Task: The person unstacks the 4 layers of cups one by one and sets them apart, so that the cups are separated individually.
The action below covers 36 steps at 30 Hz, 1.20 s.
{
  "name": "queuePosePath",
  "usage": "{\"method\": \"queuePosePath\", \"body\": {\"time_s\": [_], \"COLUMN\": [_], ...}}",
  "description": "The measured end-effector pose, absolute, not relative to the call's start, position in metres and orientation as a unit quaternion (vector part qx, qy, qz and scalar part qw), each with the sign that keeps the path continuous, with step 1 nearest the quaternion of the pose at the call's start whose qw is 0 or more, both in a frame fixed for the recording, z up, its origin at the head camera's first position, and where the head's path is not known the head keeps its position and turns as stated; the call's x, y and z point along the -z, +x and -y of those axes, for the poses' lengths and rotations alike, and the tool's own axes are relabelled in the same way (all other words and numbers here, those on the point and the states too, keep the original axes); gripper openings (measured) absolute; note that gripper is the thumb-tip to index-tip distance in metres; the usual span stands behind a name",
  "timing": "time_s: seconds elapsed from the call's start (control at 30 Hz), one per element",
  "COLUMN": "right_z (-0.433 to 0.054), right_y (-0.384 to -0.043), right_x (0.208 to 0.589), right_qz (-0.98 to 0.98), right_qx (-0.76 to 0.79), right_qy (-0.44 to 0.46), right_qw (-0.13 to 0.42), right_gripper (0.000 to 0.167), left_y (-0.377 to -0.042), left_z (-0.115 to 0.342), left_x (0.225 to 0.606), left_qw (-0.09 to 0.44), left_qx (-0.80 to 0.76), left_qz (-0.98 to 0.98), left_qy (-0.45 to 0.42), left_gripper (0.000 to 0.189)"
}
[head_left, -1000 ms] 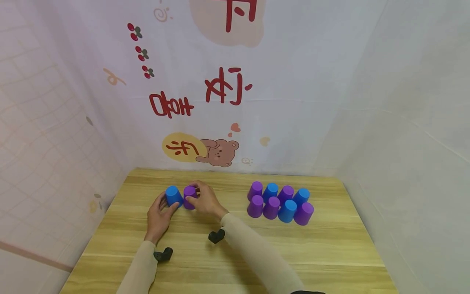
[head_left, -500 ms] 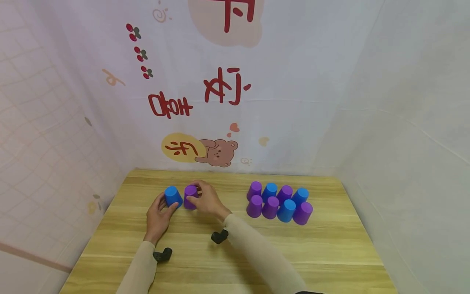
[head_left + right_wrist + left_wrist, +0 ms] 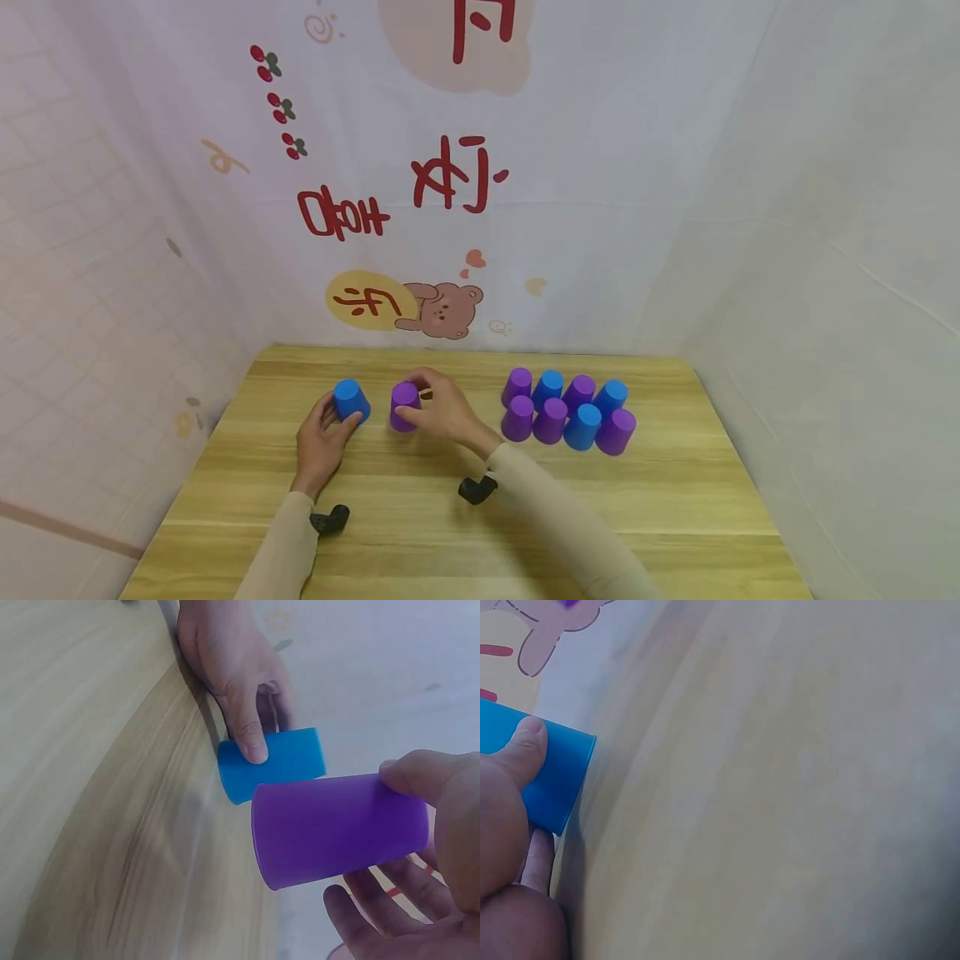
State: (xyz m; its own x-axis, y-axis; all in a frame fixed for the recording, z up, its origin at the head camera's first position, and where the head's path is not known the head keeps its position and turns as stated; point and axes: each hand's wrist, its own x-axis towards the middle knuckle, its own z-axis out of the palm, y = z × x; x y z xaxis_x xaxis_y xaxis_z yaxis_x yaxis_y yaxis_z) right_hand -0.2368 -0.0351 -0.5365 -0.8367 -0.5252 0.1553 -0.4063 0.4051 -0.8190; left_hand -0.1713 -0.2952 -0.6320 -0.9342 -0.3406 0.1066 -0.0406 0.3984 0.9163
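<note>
On the left part of the table stands an upside-down blue cup (image 3: 351,400), gripped between the thumb and fingers of my left hand (image 3: 321,446). In the left wrist view the thumb lies across the side of this blue cup (image 3: 555,769). My right hand (image 3: 450,414) pinches an upside-down purple cup (image 3: 405,406) a short gap to the right of the blue one. Seen from the right wrist, the thumb presses near the base of the purple cup (image 3: 337,829), with its rim toward the table and the fingers behind it.
To the right, several upside-down purple and blue cups stand in two close rows, among them a blue cup (image 3: 583,427) and a purple cup (image 3: 617,432) in front. The wooden table (image 3: 480,533) meets a printed white curtain (image 3: 600,208) at its back edge.
My right hand has moved right with the purple cup, widening the gap to the blue cup. The left hand keeps its grip on the blue cup. The view has shifted slightly.
</note>
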Motion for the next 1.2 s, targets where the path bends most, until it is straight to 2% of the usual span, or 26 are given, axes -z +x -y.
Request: {"method": "queuePosePath", "body": {"time_s": [0.57,1.2], "right_z": [-0.022,-0.099], "right_y": [-0.21,-0.188], "right_x": [0.517,0.503], "right_qz": [-0.805,-0.799], "right_qx": [0.522,0.551], "right_qy": [-0.278,-0.24], "right_qw": [0.043,-0.009], "right_gripper": [0.046,0.043], "left_y": [-0.17,-0.169], "left_z": [0.295,0.294], "left_x": [0.631,0.629], "left_qw": [0.138,0.137], "left_qx": [0.538,0.542], "left_qz": [0.823,0.821], "left_qy": [0.115,0.116], "left_gripper": [0.076,0.077]}}
